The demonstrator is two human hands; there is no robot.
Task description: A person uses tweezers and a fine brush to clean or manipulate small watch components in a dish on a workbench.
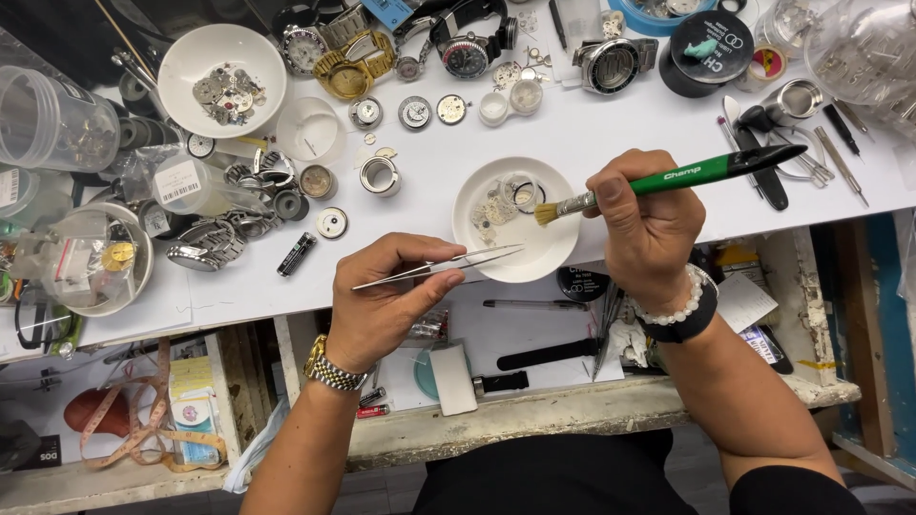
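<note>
Two hands work above a white worktop crowded with watch parts. The left hand (386, 300) grasps a pair of thin metal tweezers (439, 267) between the thumb and the fingers. The long axis of the tweezers runs almost level, a little rising toward the right, and the closed tips point to the right, where they reach over the near rim of a small white dish (544, 253). On the left wrist sits a gold and silver watch (334, 367).

The right hand (644, 224) is clenched around a brush with a green handle (668, 178). Its long axis goes from the upper right down to the lower left. The black end of the handle points away to the right, beyond the hand, and the pale bristles (546, 214) point to the left, over the inside of the dish. The bristles are just above the tweezer tips, near but apart from them. On the right wrist there is a white bead bracelet (673, 310) and a dark band beside it.

The dish lies between the two hands. In its far part rest small metal rings and gear pieces (501, 200), just to the left of the bristles.

Beyond the left hand stands a larger white bowl (181, 62) with more parts inside. Beyond both hands several wristwatches (353, 67) lie in a row.
</note>
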